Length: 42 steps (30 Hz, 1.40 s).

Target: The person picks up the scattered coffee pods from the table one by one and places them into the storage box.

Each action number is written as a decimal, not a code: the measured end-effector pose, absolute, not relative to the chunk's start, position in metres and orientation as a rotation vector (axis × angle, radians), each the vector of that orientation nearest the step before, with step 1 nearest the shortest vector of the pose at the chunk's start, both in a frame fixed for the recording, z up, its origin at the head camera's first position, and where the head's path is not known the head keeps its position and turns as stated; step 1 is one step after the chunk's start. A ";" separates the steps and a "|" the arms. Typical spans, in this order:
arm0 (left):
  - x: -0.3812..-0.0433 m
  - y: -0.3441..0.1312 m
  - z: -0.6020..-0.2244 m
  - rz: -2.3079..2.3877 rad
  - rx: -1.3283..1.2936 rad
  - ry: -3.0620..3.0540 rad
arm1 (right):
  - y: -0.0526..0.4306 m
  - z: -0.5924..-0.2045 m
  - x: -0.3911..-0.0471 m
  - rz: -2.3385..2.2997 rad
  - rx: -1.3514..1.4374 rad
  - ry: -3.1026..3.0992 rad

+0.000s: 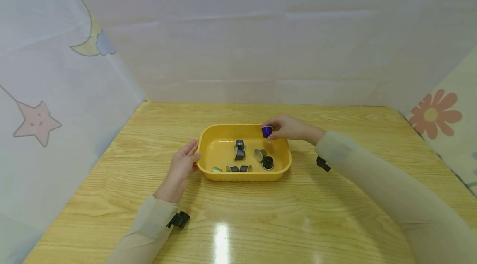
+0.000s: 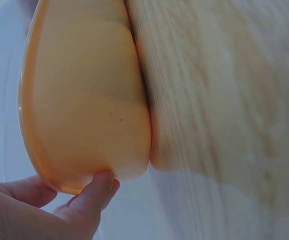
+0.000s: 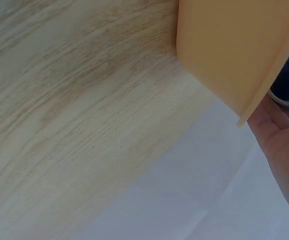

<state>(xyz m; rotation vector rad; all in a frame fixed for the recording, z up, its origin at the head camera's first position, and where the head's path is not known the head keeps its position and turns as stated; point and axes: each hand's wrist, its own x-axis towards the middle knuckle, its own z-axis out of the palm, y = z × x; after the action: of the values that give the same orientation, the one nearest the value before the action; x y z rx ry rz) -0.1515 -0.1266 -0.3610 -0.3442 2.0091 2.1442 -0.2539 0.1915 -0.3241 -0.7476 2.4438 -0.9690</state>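
A yellow plastic basin (image 1: 244,176) stands on the wooden table with several coffee capsules in it. My left hand (image 1: 181,167) holds the basin's left end, with thumb and fingers at the rim and outer wall, as the left wrist view also shows. Above the basin's far right corner, my right hand (image 1: 288,127) pinches a dark blue coffee capsule (image 1: 266,132) between thumb and fingers. In the right wrist view, the basin wall partly covers that blue capsule (image 3: 286,82). Inside lie a black capsule (image 1: 268,162), a beige-rimmed capsule (image 1: 259,155), grey capsules (image 1: 239,154) and a pale green capsule (image 1: 216,169).
The wooden table (image 1: 238,218) extends around the basin on every side. A pale patterned cloth (image 1: 238,56) hangs behind and along both sides. A black wrist mount (image 1: 179,219) sits on the left sleeve, and another black mount (image 1: 323,163) on the right.
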 end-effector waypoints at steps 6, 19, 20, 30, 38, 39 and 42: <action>-0.152 -0.126 -0.361 2.139 -0.353 2.015 | 0.196 -0.326 -0.253 -1.089 -0.767 2.423; -0.155 -0.130 -0.362 2.120 -0.378 2.027 | 0.247 -0.311 -0.223 -1.193 -0.717 2.475; -0.155 -0.130 -0.363 2.118 -0.382 2.028 | 0.251 -0.310 -0.220 -1.186 -0.718 2.485; -0.155 -0.129 -0.362 2.125 -0.395 2.012 | 0.293 -0.313 -0.193 -1.150 -0.699 2.590; -0.154 -0.129 -0.362 2.127 -0.382 2.013 | 0.326 -0.320 -0.175 -1.127 -0.645 2.689; -0.154 -0.128 -0.362 2.127 -0.383 2.012 | 0.330 -0.321 -0.173 -1.123 -0.635 2.700; -0.154 -0.129 -0.362 2.125 -0.383 2.012 | 0.338 -0.324 -0.167 -1.096 -0.591 2.739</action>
<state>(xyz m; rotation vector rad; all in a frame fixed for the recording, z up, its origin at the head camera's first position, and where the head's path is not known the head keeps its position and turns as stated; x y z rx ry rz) -0.1535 -0.1285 -0.3622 -0.3826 2.0116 2.1250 -0.1671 0.3385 -0.3242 -0.5913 2.7391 -1.0957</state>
